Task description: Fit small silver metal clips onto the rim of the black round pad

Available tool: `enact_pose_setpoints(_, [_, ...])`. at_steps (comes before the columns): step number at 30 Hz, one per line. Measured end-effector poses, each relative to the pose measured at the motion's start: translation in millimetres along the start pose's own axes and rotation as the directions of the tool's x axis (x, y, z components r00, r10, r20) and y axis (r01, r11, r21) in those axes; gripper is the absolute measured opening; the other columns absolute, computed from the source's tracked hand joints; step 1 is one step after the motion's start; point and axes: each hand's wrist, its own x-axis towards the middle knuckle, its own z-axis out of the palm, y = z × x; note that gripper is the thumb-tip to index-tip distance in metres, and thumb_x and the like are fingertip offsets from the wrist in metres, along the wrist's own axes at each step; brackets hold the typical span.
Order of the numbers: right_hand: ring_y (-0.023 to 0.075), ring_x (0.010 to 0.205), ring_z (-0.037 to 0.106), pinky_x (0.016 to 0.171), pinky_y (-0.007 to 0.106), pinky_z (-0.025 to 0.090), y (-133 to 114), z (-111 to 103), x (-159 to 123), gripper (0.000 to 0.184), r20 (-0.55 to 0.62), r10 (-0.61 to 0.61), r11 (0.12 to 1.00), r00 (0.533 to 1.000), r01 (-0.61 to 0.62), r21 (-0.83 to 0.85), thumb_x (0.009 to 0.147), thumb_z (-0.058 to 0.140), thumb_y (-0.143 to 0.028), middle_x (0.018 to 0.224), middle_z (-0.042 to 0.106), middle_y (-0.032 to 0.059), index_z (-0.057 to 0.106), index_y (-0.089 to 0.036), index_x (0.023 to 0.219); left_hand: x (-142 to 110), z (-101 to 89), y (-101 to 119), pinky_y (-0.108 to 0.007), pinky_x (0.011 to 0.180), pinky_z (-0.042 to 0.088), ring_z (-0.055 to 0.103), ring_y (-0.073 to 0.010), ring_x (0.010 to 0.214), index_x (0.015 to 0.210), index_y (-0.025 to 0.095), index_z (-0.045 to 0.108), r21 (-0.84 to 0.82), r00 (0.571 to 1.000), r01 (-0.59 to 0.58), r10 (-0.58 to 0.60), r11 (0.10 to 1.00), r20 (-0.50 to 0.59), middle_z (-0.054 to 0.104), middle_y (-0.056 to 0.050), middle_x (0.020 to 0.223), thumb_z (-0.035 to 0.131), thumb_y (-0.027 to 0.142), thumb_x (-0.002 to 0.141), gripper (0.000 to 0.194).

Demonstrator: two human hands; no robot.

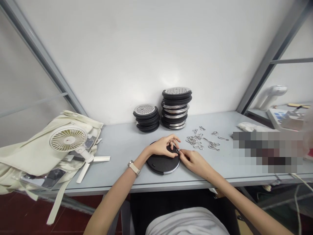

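Observation:
A black round disc point(161, 162) with a silver rim lies flat on the grey table point(122, 147) in front of me. My left hand point(163, 146) rests on the disc's far edge, fingers curled and pressing it down. My right hand point(193, 160) is at the disc's right edge, its fingertips pinched on a small metal clip point(177, 150) held against the rim. A watch is on my left wrist.
Two stacks of similar black discs point(146, 117) point(176, 107) stand at the back by the wall. Several loose metal clips point(204, 138) lie to the right. A white fan point(68, 139) rests on a cream bag point(36, 153) at left. A blurred patch covers the right.

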Motion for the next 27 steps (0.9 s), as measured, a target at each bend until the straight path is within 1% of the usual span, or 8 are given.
enact_pose_setpoints(3, [0.0111, 0.05, 0.043, 0.052, 0.023, 0.026, 0.5, -0.1, 0.3, 0.029, 0.008, 0.015, 1.0, 1.0, -0.015, -0.012, 0.089, 0.035, -0.032, 0.054, 0.048, -0.0026, 0.039, -0.02, 0.062, -0.1, 0.1, 0.6, -0.025, 0.072, 0.042, 0.049, -0.0093, 0.074, 0.114, 0.016, 0.048, -0.001, 1.0, -0.009, 0.009, 1.0, 0.021, 0.061, -0.007, 0.094, 0.071, 0.017, 0.065, 0.054])
enact_pose_setpoints(8, [0.0109, 0.05, 0.043, 0.052, 0.023, 0.026, -0.3, -0.4, 0.2, 0.028, 0.01, 0.017, 1.0, 1.0, -0.017, -0.005, 0.088, 0.035, -0.032, 0.053, 0.046, -0.0032, 0.039, -0.02, 0.063, -0.3, 0.8, 2.8, -0.024, 0.071, 0.041, 0.049, -0.0092, 0.073, 0.113, 0.016, 0.052, 0.031, 1.0, -0.028, 0.028, 0.999, 0.012, 0.063, -0.007, 0.096, 0.07, 0.016, 0.066, 0.05])
enact_pose_setpoints(13, [0.0114, 0.049, 0.042, 0.052, 0.024, 0.025, 0.5, 0.4, -0.6, 0.03, 0.013, 0.023, 1.0, 1.0, -0.023, -0.021, 0.089, 0.034, -0.032, 0.052, 0.045, -0.0027, 0.038, -0.02, 0.062, 0.0, 1.1, 5.0, -0.024, 0.072, 0.042, 0.05, -0.0097, 0.074, 0.111, 0.015, 0.056, 0.041, 1.0, -0.015, 0.015, 0.999, 0.003, 0.065, -0.006, 0.09, 0.07, 0.016, 0.066, 0.047])
enact_pose_setpoints(17, [0.0117, 0.05, 0.043, 0.052, 0.024, 0.026, 0.9, 0.8, -0.8, 0.031, 0.021, 0.023, 1.0, 1.0, -0.022, -0.018, 0.089, 0.034, -0.033, 0.054, 0.047, -0.0017, 0.039, -0.02, 0.061, -0.2, 1.2, 4.1, -0.024, 0.072, 0.043, 0.051, -0.0097, 0.074, 0.109, 0.014, 0.058, 0.041, 1.0, -0.021, 0.021, 0.999, -0.002, 0.065, -0.006, 0.089, 0.07, 0.016, 0.066, 0.044])
enact_pose_setpoints(23, [0.0123, 0.052, 0.045, 0.054, 0.024, 0.027, 1.2, 0.9, -0.6, 0.033, 0.01, 0.009, 1.0, 1.0, -0.009, -0.018, 0.091, 0.033, -0.036, 0.056, 0.051, -0.0007, 0.044, -0.02, 0.064, -0.2, 0.5, 3.1, -0.022, 0.07, 0.042, 0.051, -0.0097, 0.074, 0.108, 0.015, 0.059, 0.125, 1.0, -0.008, 0.009, 0.992, -0.006, 0.064, -0.005, 0.09, 0.069, 0.015, 0.066, 0.044])
enact_pose_setpoints(27, [0.0127, 0.053, 0.046, 0.054, 0.024, 0.027, 1.7, 1.5, -0.4, 0.034, 0.009, 0.025, 0.999, 1.0, -0.024, -0.021, 0.091, 0.032, -0.035, 0.058, 0.053, 0.0003, 0.045, -0.02, 0.064, -0.4, 0.0, 6.2, -0.022, 0.068, 0.041, 0.052, -0.0096, 0.074, 0.108, 0.015, 0.06, 0.16, 0.999, -0.049, 0.048, 0.986, 0.008, 0.064, -0.006, 0.095, 0.07, 0.019, 0.065, 0.044])
